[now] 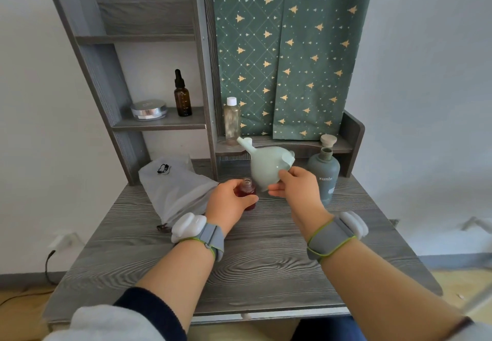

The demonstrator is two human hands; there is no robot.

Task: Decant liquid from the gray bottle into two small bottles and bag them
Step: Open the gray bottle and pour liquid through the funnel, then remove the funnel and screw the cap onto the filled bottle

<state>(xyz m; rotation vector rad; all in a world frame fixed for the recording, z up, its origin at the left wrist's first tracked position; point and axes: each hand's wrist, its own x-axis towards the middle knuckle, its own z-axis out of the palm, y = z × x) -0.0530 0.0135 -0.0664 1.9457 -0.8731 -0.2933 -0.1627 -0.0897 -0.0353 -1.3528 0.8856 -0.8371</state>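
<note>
My left hand [230, 202] grips a small reddish bottle [247, 190] that stands uncapped on the desk [239, 266]. My right hand [295, 185] holds a pale green funnel [266, 165] tilted in the air just right of that bottle, its spout pointing up and left. The gray bottle [325, 173], marked "xunin", stands open behind my right hand, and its beige cap [328, 140] lies on the low shelf behind it. A whitish drawstring bag [173, 189] lies on the desk to the left. A clear bottle with a white cap [231, 121] stands on the low shelf.
A gray shelf unit [159, 125] at the back left carries a brown dropper bottle [182, 95] and a round silver tin [149, 110]. A green patterned paper bag [292, 55] leans against the wall. A black cable [49, 263] hangs at the left.
</note>
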